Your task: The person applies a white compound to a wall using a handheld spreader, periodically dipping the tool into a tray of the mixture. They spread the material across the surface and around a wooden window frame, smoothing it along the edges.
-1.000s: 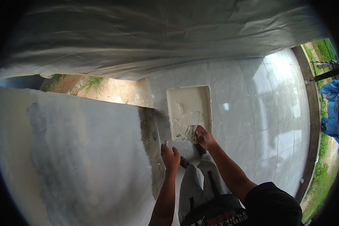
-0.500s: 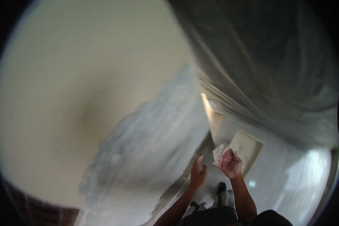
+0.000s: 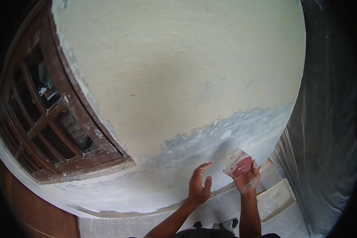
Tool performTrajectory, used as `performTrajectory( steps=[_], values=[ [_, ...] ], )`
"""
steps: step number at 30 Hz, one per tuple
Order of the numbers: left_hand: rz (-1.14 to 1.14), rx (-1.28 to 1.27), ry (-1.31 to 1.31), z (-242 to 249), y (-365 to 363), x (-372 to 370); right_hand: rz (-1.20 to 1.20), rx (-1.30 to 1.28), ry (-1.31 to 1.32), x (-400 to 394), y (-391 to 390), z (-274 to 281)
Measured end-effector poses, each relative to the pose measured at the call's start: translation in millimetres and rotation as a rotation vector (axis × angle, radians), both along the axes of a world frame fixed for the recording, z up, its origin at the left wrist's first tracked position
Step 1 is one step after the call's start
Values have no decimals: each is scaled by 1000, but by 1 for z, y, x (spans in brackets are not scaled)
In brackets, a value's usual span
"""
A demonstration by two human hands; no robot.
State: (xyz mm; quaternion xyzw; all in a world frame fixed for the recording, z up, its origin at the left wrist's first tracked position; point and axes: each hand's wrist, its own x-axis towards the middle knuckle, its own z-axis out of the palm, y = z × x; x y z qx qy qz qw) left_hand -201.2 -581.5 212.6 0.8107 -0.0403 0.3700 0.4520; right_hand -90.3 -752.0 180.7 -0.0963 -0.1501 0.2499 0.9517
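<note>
My right hand [image 3: 248, 178] grips a flat red putty spreader [image 3: 242, 166], its far side smeared with white putty. Fingers wrap its lower edge, and putty stains the skin. To the left, my left hand [image 3: 199, 186] is held up with nothing in it, thumb apart from the stretched fingers and some putty on a fingertip. Both hands are in front of the wall [image 3: 194, 75], cream above and rough grey-white below. Below and right of my right hand, a shallow tray [image 3: 289, 194] with pale putty sits on the floor.
A brown wooden window frame [image 3: 73, 115] with glass panes is set in the wall at left. Clear plastic sheeting [image 3: 325, 131] hangs on the right. Grey floor [image 3: 103, 228] runs along the wall's foot, with a brown ribbed surface [image 3: 35, 202] at lower left.
The view has swung left, bringing the window fully into sight and moving the sheeting to the right edge. My right hand still holds the spreader; my left hand stays open.
</note>
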Motion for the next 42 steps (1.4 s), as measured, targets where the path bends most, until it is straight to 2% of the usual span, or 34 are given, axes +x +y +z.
performTrajectory(
  steps=[2, 4, 5, 7, 14, 16, 17, 19, 20, 22, 23, 24, 26, 27, 28, 30, 34, 42],
  values=[
    [12, 5, -31, 24, -4, -14, -4, -4, 7, -13, -1, 33],
    [58, -37, -41, 52, 35, -75, 5, -167, 24, -76, 40, 84],
    [83, -50, -2, 40, 105, -110, 21, -200, 49, -110, 113, 79],
    [119, -32, 24, 34, 139, -126, 40, -227, 30, -121, 150, 67],
    [287, 16, -46, 11, 188, -137, 83, -233, -182, -114, 195, 49],
    [370, 52, -66, 7, 194, -146, -22, -311, -461, -115, 202, 45],
    [403, 10, -113, 5, 193, -149, -4, -305, -443, -118, 204, 52],
    [438, 82, -102, 6, 205, -155, -199, -437, -643, -128, 211, 66],
    [478, 142, -114, 5, 211, -159, -204, -443, -631, -129, 213, 65],
    [490, 194, -129, 1, 226, -168, -460, -660, -937, -131, 219, 67],
    [527, 285, -154, 1, 236, -171, -593, -720, -1000, -135, 222, 74],
    [575, 378, -182, 3, 245, -171, -602, -716, -999, -131, 228, 75],
    [535, 329, -202, -5, 260, -171, -920, -866, -1365, -130, 237, 65],
    [534, 338, -232, -9, 271, -172, -1025, -911, -1435, -132, 245, 59],
    [533, 345, -264, -8, 281, -173, -1049, -927, -1416, -133, 252, 54],
    [472, 437, -277, -4, 302, -171, -1247, -1028, -1474, -133, 269, 45],
    [519, 612, -233, -9, 316, -177, -1408, -1089, -1440, -135, 285, 37],
    [563, 757, -286, -13, 314, -168, -1537, -1204, -1403, -131, 305, 21]
  ],
)
